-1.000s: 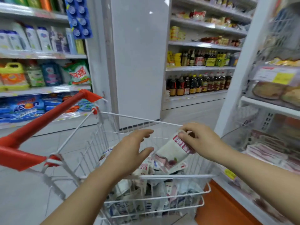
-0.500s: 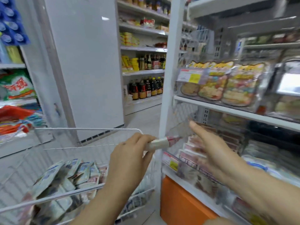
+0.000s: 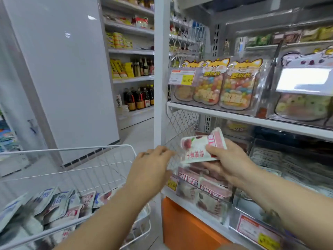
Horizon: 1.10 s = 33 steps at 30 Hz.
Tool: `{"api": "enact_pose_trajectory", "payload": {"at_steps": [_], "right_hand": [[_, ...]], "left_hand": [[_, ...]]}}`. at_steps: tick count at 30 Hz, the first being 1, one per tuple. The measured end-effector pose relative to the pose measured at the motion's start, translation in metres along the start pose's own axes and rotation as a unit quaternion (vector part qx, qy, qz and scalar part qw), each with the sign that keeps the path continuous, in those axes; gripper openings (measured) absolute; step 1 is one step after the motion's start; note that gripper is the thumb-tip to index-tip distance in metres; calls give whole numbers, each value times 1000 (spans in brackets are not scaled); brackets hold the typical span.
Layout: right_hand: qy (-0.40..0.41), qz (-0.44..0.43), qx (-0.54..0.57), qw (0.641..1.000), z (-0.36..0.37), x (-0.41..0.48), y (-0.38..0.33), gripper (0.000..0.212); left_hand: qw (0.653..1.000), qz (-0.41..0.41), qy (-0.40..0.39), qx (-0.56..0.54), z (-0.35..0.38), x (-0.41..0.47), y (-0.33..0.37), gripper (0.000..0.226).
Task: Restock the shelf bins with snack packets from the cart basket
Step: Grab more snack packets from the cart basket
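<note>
Right hand (image 3: 228, 163) grips one snack packet (image 3: 196, 150), thumb on top, held just above the shelf bin (image 3: 187, 191) of like packets. Left hand (image 3: 151, 168) has loose, empty fingers, just left of bin. Cart basket (image 3: 72, 150) sits further left, packets inside.

White packet (image 3: 196, 150) with red fruit print and pink sealed edge, tilted, pinched in right hand (image 3: 229, 165) just above clear bin (image 3: 212, 204), bin stocked with matching upright packets, wire basket (image 3: 81, 148) at left, loose heap (image 3: 59, 202) lying inside
</note>
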State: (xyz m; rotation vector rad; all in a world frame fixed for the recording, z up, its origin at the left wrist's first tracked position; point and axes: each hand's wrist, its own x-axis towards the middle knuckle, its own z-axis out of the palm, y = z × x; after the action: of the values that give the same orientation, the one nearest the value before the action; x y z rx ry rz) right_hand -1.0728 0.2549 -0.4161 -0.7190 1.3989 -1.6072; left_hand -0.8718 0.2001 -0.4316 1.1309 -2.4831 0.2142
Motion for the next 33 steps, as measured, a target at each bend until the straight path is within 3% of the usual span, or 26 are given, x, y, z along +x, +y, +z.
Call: {"api": "enact_pose_trajectory", "payload": {"at_steps": [4, 6, 9, 14, 23, 25, 27, 33], "right_hand": [[76, -97, -186, 975, -3, 49, -9, 3], [89, -111, -352, 925, 0, 69, -17, 20], [109, -183, -448, 868, 4, 107, -23, 24], [75, -265, -492, 826, -1, 168, -12, 19], [87, -271, -512, 810, -18, 215, -16, 52], [78, -254, -526, 808, -22, 217, -14, 43], [43, -241, -557, 794, -23, 217, -7, 17], [16, -237, -601, 763, -17, 226, 9, 5]], "left_hand": [[996, -9, -92, -14, 10, 43, -23, 50], [992, 16, -127, -14, 18, 64, -29, 50], [986, 47, -160, 14, 34, 86, -41, 51], [984, 116, -130, 34, 48, 99, -51, 45], [984, 166, -32, 46, 72, 92, -64, 46], [984, 168, -20, 48, 75, 92, -64, 49], [985, 168, -6, 49, 78, 93, -65, 48], [985, 162, 24, 46, 82, 90, -64, 46]]}}
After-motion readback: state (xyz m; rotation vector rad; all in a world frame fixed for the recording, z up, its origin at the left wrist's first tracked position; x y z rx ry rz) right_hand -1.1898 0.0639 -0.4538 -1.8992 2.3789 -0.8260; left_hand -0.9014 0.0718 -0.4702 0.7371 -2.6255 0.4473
